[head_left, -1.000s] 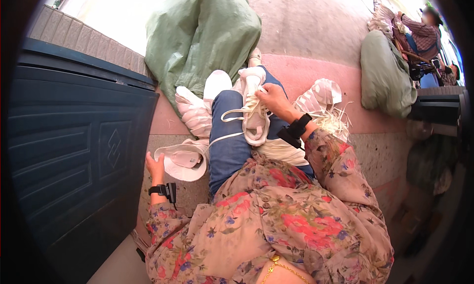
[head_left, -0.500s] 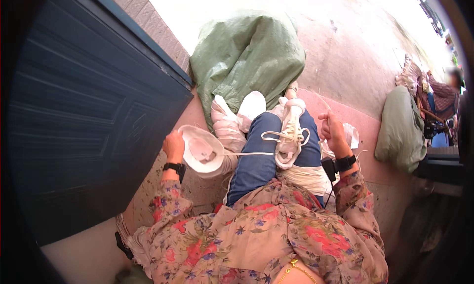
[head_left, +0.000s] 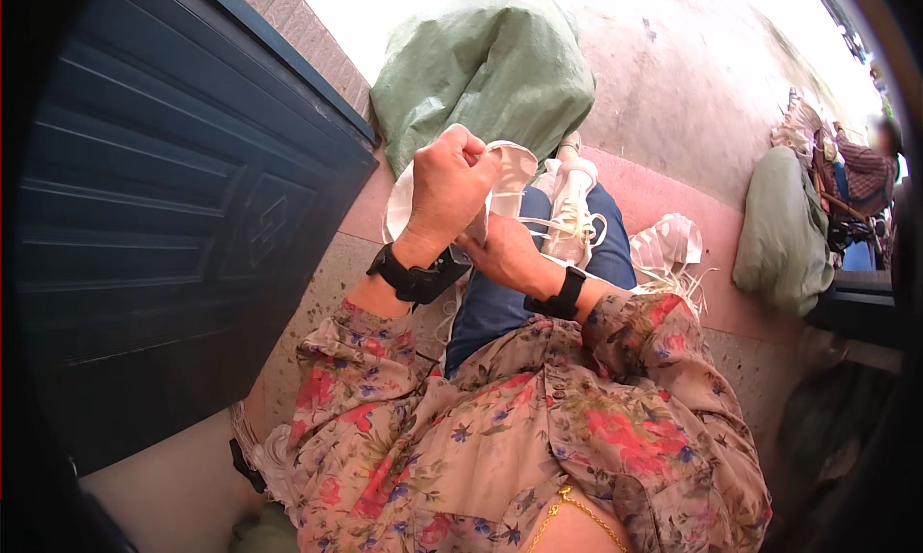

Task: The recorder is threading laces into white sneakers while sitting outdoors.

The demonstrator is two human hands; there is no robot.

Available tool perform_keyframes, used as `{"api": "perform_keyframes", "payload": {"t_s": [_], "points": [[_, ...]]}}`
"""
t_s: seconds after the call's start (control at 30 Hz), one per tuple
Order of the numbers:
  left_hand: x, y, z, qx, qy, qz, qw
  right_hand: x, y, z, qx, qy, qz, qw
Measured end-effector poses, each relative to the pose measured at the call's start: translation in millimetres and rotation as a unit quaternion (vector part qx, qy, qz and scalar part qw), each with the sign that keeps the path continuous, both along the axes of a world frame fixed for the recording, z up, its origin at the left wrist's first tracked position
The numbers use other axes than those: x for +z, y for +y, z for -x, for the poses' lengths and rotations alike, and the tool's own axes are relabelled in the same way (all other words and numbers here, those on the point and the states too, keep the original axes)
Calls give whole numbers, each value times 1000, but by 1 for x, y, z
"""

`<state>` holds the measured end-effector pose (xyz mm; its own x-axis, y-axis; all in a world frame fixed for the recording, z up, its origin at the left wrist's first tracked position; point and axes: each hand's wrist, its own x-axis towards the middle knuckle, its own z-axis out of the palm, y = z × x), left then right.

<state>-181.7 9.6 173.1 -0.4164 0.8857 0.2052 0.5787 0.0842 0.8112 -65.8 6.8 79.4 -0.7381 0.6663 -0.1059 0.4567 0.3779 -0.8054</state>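
Note:
My left hand (head_left: 450, 188) is raised in front of me, closed on a white cup-shaped mask (head_left: 507, 164) at its rim. My right hand (head_left: 505, 253) sits just below and to the right, fingers touching the mask's lower edge and its white straps. A bundle of white straps and masks (head_left: 569, 218) lies on my blue-trousered leg (head_left: 500, 308). Both wrists wear black bands.
A large green sack (head_left: 490, 72) stands ahead by the dark blue door (head_left: 163, 226). A stack of white masks (head_left: 668, 250) lies on the pink step to my right. Another green sack (head_left: 784, 231) and a seated person (head_left: 860, 178) are at far right.
My left hand has lifted the mask from beside my leg up in front of me. My right hand has come in from the right to meet it.

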Motion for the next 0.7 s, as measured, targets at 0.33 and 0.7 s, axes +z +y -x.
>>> {"api": "perform_keyframes", "payload": {"t_s": [0.33, 0.7], "points": [[-230, -63, 47, -94, -357, 260, 892, 1, 49, -68, -218, 232, 345, 883], [-193, -64, 72, -121, -149, 232, 954, -20, 38, -109, -197, 259, 476, 817]]}}
